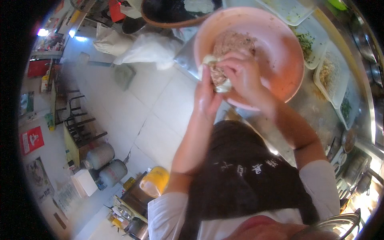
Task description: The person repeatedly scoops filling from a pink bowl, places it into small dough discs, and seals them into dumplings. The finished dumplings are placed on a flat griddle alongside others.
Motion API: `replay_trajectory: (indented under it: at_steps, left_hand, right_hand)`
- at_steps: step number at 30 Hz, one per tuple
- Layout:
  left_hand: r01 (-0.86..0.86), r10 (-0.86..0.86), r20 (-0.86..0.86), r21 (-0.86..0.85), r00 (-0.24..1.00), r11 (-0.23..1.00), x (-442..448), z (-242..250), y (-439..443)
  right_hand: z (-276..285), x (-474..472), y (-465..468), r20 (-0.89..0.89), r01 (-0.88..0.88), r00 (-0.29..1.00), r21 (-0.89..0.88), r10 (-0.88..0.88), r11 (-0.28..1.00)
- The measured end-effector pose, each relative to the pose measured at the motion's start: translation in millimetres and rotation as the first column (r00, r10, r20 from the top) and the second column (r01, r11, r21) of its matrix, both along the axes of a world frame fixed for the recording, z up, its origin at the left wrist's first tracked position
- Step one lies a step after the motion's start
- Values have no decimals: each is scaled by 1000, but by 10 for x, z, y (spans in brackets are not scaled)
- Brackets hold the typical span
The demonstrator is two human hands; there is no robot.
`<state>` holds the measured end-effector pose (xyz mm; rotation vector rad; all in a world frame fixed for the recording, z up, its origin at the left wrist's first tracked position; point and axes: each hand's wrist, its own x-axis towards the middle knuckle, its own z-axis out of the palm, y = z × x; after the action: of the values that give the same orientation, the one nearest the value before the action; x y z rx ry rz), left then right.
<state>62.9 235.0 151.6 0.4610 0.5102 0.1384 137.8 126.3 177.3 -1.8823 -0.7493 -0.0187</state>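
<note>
A piece of pale dough (223, 87) with minced filling (218, 74) on it rests in my left hand (207, 93), the thumb along its near side. My right hand (241, 72) pinches the dough's edge from the other side with bent fingers. Both hands are over the near left rim of a large pink plastic basin (295, 75). Inside the basin a mound of minced filling (232, 43) lies against the far left wall, partly behind my right hand. How far the dough wraps the filling underneath is hidden by my fingers.
Clear plastic trays (315, 57) of chopped greens and other chopped food line the steel counter (267, 127) at right. A dark round pan (171, 13) with something white stands beyond the basin. White bags (150, 49) lie at upper left. Gas cylinders (112, 172) and a yellow bucket (154, 181) stand on the floor.
</note>
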Motion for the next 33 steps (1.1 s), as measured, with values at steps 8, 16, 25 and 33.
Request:
replay_trajectory:
  at_steps: [8,16,25,33]
  left_hand:
    - [-142,148,48,-118,988,983,-207,-240,203]
    - [-160,179,93,-184,979,970,-246,-409,205]
    - [29,-30,3,121,1000,992,-197,28,-10]
    - [60,-60,47,-10,997,998,-172,165,-79]
  right_hand:
    - [-648,75,-83,-755,-132,636,100,162,986]
    - [-892,251,-422,-821,-613,517,-159,241,774]
    - [75,-241,-61,159,-102,979,-172,130,980]
    - [367,-254,-78,63,16,998,149,-25,989]
